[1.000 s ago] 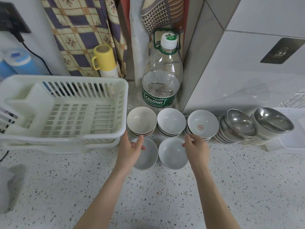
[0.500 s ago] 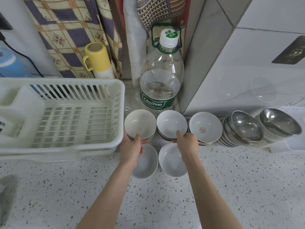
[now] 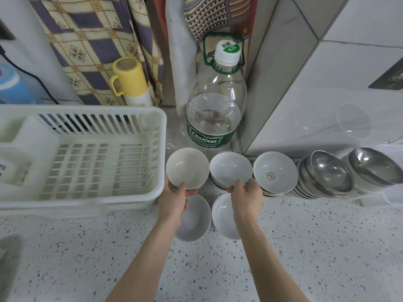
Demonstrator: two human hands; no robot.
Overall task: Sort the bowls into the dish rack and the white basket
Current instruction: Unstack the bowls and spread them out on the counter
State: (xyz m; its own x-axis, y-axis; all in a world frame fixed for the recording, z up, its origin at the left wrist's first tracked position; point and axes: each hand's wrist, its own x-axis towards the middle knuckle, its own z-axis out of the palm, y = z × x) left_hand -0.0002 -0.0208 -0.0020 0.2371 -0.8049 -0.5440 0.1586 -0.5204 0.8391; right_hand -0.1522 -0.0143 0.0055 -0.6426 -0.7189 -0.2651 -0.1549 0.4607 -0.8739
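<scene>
Three stacks of white ceramic bowls stand in a row on the counter. My left hand (image 3: 174,201) grips the near rim of the cream top bowl (image 3: 187,167) of the left stack, thumb inside. My right hand (image 3: 245,197) pinches the near rim of the top bowl (image 3: 230,168) of the middle stack. The third stack's top bowl (image 3: 275,171) bears a red mark. Two single white bowls (image 3: 194,219) (image 3: 222,216) lie in front, partly under my hands. Stacks of steel bowls (image 3: 331,171) (image 3: 375,166) lean at the right. The white basket (image 3: 152,118) sits at the left.
A large Cestbon water bottle (image 3: 214,110) stands behind the bowls, and a yellow-capped flask (image 3: 130,81) behind the basket. A tiled wall corner rises at the right. A white tray edge (image 3: 390,197) shows under the steel bowls. Speckled counter (image 3: 305,247) spreads in front.
Both hands moved forward from the two front bowls to the stacks behind and took hold of the top bowls' rims. The camera came closer.
</scene>
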